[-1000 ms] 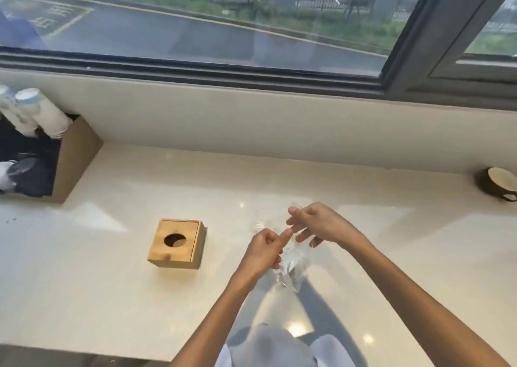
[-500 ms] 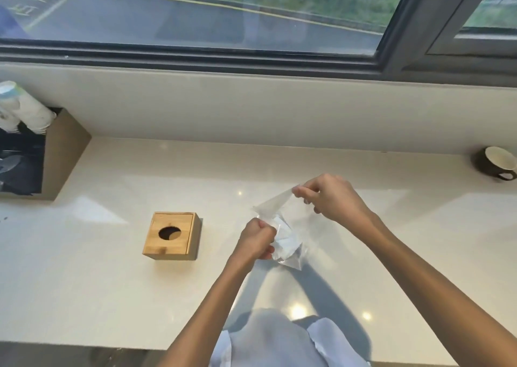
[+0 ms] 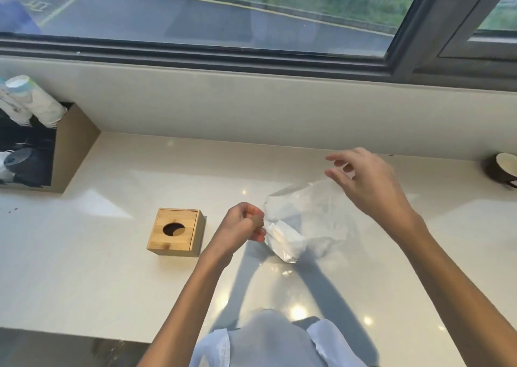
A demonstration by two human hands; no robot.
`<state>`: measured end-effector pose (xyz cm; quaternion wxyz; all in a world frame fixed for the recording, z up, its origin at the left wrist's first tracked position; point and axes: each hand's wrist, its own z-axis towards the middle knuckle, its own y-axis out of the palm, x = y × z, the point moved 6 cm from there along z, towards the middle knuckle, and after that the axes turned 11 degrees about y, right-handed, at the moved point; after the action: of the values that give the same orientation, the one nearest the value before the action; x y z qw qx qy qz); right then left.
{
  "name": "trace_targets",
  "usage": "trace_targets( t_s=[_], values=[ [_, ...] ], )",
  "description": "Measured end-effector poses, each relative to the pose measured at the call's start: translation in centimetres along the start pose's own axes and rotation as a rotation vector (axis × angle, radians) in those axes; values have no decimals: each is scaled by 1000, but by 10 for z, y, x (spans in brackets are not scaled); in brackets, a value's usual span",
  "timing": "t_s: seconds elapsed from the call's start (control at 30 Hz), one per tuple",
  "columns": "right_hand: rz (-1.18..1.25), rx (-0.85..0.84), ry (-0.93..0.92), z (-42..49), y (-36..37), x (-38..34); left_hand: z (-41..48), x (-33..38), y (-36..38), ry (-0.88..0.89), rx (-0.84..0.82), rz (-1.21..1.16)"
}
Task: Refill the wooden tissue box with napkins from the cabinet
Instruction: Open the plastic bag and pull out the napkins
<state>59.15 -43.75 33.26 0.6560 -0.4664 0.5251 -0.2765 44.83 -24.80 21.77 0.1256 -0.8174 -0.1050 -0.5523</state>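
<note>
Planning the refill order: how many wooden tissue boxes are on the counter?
1. The wooden tissue box sits on the counter, just left of the left hand, which pinches the napkin pack. Others could be out of frame.

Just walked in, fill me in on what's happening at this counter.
A person is unwrapping a pack of napkins over the counter. The left hand pinches the pack's clear plastic wrapper at its edge, while the right hand hovers open above the loose plastic. The wooden tissue box sits closed to the left, nothing poking from its round hole, so refilling has not begun.
</note>
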Motion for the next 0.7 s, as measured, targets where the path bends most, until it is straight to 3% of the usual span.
trace_targets(
  t_s=[0.07,0.17,0.27,0.33,0.43,0.5,0.6,0.7],
  values=[
    [10,117,-165,-34,-10,-34,1,3,3,21,11,-30],
    [-269,-160,-193,-63,40,-60,7,10,7,26,5,-63],
    [-564,-276,-214,-43,93,-46,13,9,5,7,-38,-188],
    [-527,-296,-169,-22,104,-36,14,-3,-6,-30,-17,-289],
    [-417,-380,-128,0,90,-44,13,-47,-32,-63,199,-330],
    [-361,-428,-144,10,65,-64,15,-91,-33,-128,256,-321],
    [-275,-488,-195,21,18,-102,23,-131,4,-259,49,-466],
    [-127,-493,-224,33,-39,-133,43,-111,44,-165,-190,-751]
  ],
)
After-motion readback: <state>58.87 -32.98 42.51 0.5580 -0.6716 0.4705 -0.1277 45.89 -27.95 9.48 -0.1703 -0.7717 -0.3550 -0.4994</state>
